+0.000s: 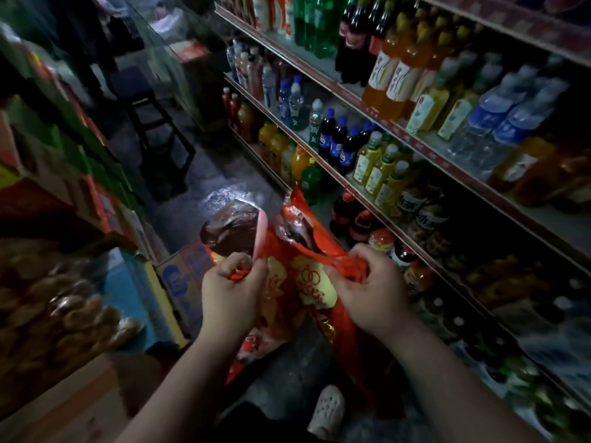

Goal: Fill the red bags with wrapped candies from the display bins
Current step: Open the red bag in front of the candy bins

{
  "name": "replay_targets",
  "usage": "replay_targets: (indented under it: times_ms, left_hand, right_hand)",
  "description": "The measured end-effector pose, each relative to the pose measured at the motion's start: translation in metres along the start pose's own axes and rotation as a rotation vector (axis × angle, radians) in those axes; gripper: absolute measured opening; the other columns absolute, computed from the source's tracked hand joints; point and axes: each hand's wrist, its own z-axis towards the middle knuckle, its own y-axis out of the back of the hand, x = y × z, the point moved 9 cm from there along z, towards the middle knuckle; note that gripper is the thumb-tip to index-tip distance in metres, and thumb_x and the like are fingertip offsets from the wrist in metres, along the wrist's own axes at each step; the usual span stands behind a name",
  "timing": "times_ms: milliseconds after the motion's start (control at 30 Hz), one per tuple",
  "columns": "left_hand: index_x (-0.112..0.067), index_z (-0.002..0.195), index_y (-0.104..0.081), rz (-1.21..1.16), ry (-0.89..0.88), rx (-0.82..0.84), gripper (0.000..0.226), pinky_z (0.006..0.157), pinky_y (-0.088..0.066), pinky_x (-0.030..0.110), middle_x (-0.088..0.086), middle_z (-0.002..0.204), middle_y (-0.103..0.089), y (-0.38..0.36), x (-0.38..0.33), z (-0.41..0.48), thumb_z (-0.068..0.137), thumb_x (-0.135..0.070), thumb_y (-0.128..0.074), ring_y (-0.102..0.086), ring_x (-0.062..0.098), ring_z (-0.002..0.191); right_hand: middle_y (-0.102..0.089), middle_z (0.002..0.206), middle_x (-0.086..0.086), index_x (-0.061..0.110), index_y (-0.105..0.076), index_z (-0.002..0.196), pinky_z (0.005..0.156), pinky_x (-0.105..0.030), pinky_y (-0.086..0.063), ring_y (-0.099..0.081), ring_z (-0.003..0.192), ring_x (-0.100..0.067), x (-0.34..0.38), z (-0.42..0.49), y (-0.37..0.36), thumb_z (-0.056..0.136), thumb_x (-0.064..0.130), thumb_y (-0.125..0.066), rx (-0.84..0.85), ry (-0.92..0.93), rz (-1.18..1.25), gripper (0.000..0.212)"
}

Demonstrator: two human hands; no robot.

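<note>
Red plastic bags (289, 292) with yellow printed patches hang between my two hands in the middle of a dim shop aisle. My left hand (232, 290) is closed on the bags' left handles, a pale strip of handle sticking up above the fist. My right hand (367, 290) grips the bunched right handles. A few gold-wrapped candies (326, 326) show through the lower part of the bags. Wrapped sweets in clear packs (64, 318) sit on the left display, blurred.
Shelves of drink bottles (393, 148) run along the right side. Boxed goods stack up on the left (80, 161). A blue and yellow carton (185, 279) stands on the floor ahead, a dark stool (150, 123) farther down the aisle. My white shoe (327, 410) is below.
</note>
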Motion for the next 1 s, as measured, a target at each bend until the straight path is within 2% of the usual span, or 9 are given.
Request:
replay_targets:
  times_ms: [100, 233, 333, 467, 567, 733, 800, 900, 1000]
  left_hand:
    - [-0.004, 0.056, -0.042, -0.053, 0.064, -0.040, 0.041, 0.045, -0.034, 0.027, 0.000, 0.050, -0.043, -0.015, 0.001, 0.027, 0.088, -0.009, -0.068, -0.041, 0.010, 0.049]
    - [0.000, 0.059, -0.043, -0.083, 0.089, -0.095, 0.041, 0.043, -0.033, 0.032, 0.007, 0.053, -0.045, -0.027, 0.007, 0.075, 0.088, -0.013, -0.068, -0.042, 0.015, 0.049]
    - [0.000, 0.059, -0.042, -0.081, 0.106, -0.136, 0.041, 0.045, -0.036, 0.039, 0.009, 0.056, -0.043, -0.028, 0.014, 0.119, 0.087, -0.013, -0.068, -0.041, 0.019, 0.052]
    - [0.001, 0.061, -0.044, -0.123, 0.176, -0.156, 0.039, 0.048, -0.035, 0.033, 0.008, 0.056, -0.045, -0.033, 0.035, 0.185, 0.088, -0.015, -0.068, -0.042, 0.020, 0.051]
    - [-0.012, 0.053, -0.042, -0.110, 0.204, -0.163, 0.044, 0.043, -0.031, 0.025, -0.002, 0.050, -0.041, -0.036, 0.045, 0.241, 0.088, -0.014, -0.069, -0.039, 0.012, 0.047]
    - [-0.013, 0.052, -0.041, -0.049, 0.175, -0.185, 0.045, 0.043, -0.029, 0.026, -0.007, 0.049, -0.038, -0.024, 0.046, 0.334, 0.086, -0.016, -0.071, -0.036, 0.007, 0.046]
    - [-0.019, 0.051, -0.044, -0.051, 0.156, -0.205, 0.044, 0.042, -0.030, 0.023, -0.010, 0.048, -0.039, -0.014, 0.044, 0.368, 0.086, -0.017, -0.070, -0.038, 0.005, 0.045]
    - [-0.021, 0.050, -0.045, -0.067, 0.149, -0.283, 0.043, 0.041, -0.032, 0.018, -0.012, 0.047, -0.042, 0.009, 0.043, 0.413, 0.085, -0.018, -0.070, -0.040, 0.002, 0.044]
    - [-0.014, 0.050, -0.038, -0.084, 0.133, -0.387, 0.047, 0.044, -0.032, 0.022, -0.009, 0.049, -0.039, 0.029, 0.050, 0.454, 0.085, -0.010, -0.070, -0.038, 0.006, 0.045]
  right_hand:
    - [-0.051, 0.055, 0.013, 0.019, -0.053, 0.072, 0.045, -0.030, -0.041, -0.044, 0.047, -0.003, 0.002, 0.042, 0.005, 0.079, 0.042, -0.073, 0.020, 0.045, -0.024, 0.031]
    - [-0.046, 0.053, 0.009, 0.014, -0.052, 0.068, 0.043, -0.030, -0.036, -0.040, 0.044, -0.005, 0.003, 0.098, -0.013, 0.084, 0.023, -0.081, 0.073, 0.092, -0.040, 0.035]
    - [-0.041, 0.053, 0.010, 0.016, -0.048, 0.067, 0.044, -0.032, -0.033, -0.036, 0.045, -0.005, 0.007, 0.147, -0.041, 0.085, 0.018, -0.079, 0.169, 0.111, -0.022, 0.036]
    - [-0.042, 0.053, 0.011, 0.019, -0.047, 0.065, 0.045, -0.030, -0.033, -0.037, 0.047, -0.006, 0.018, 0.220, -0.081, 0.086, 0.017, -0.079, 0.266, 0.165, -0.039, 0.038]
    - [-0.044, 0.054, 0.011, 0.023, -0.047, 0.065, 0.048, -0.035, -0.037, -0.040, 0.049, -0.009, 0.027, 0.277, -0.114, 0.087, 0.017, -0.077, 0.317, 0.158, -0.049, 0.037]
    - [-0.049, 0.055, 0.018, 0.033, -0.048, 0.067, 0.045, -0.013, -0.032, -0.041, 0.045, -0.003, 0.048, 0.362, -0.156, 0.090, 0.017, -0.076, 0.386, 0.159, -0.024, 0.039]
    - [-0.048, 0.055, 0.017, 0.027, -0.050, 0.068, 0.043, -0.016, -0.033, -0.040, 0.045, -0.002, 0.055, 0.397, -0.165, 0.090, 0.017, -0.077, 0.365, 0.145, 0.010, 0.037]
    - [-0.051, 0.056, 0.010, 0.020, -0.055, 0.071, 0.044, -0.029, -0.039, -0.045, 0.047, -0.005, 0.066, 0.454, -0.178, 0.087, 0.014, -0.080, 0.327, 0.126, 0.034, 0.030]
    - [-0.054, 0.058, 0.000, 0.019, -0.057, 0.070, 0.047, -0.027, -0.042, -0.047, 0.049, -0.004, 0.081, 0.506, -0.203, 0.085, 0.014, -0.082, 0.351, 0.185, 0.016, 0.029]
